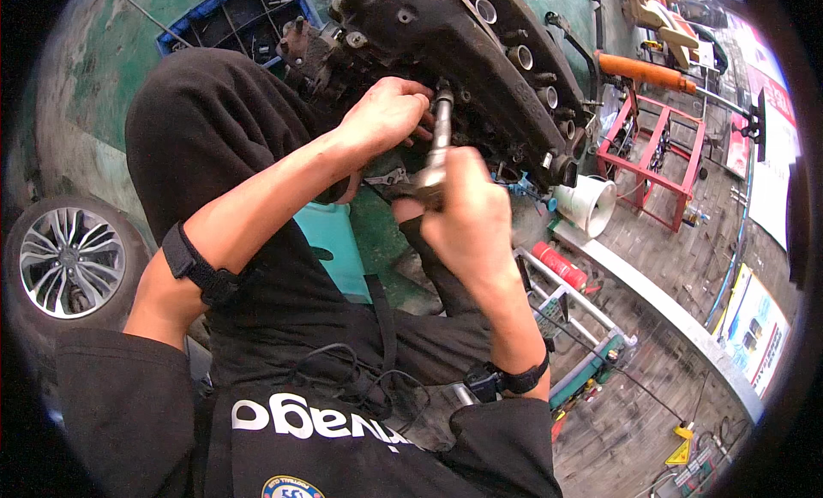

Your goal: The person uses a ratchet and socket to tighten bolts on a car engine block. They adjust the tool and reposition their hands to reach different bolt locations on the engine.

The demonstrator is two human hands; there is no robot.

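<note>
A dark, greasy engine (463, 48) with a row of round openings stands in front of me. My right hand (471, 215) is wrapped round a ratchet wrench and is slightly blurred. From the ratchet wrench (431, 188) a long shiny extension with a socket (443, 104) reaches up to the engine's near side, its tip against the housing there. My left hand (387, 114) is beside the socket end, its fingers curled in against the engine. What those fingers grip is hidden.
A blue parts crate (236, 22) lies beyond the engine. Left is a wheel with tyre (73, 262); a turquoise stool (334, 245) is below my hands. Rightward are a white bucket (587, 205), a red metal frame (656, 155), a red cylinder (559, 265) and a long metal beam (651, 301).
</note>
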